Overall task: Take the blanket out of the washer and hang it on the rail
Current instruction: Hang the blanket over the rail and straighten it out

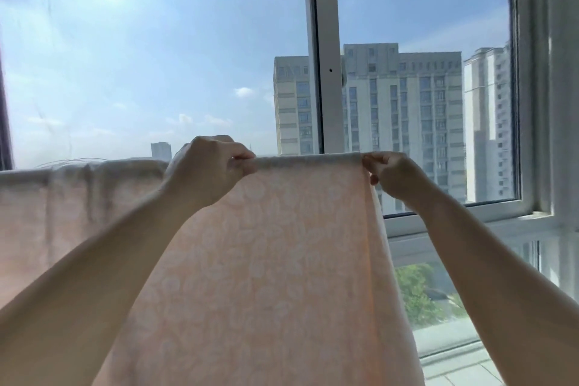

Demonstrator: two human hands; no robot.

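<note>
My two bare forearms fill the bottom of the view, reaching up and forward. At their ends, my left hand (208, 166) has its fingers curled over the top fold of the blanket (266, 260), thumb and fingertips pinching the cloth at the fold. My right hand (390, 177) pinches the right corner of that same fold between thumb and forefinger, the other fingers curled in behind.

Between the hands the pink patterned blanket runs taut and level; from there it drops straight down toward me. To the left of my left hand it lies bunched and wrinkled along the same line. It seems draped over the rail, though the rail itself is hidden under the cloth. Behind it stands the window (322, 72), with tall buildings (401, 122) and sky beyond.

I judge the hanging nearly done and this step a matter of spreading. To do it well I should keep the fold level, draw the right corner outward gently, then smooth the gathered left part so nothing slides off
</note>
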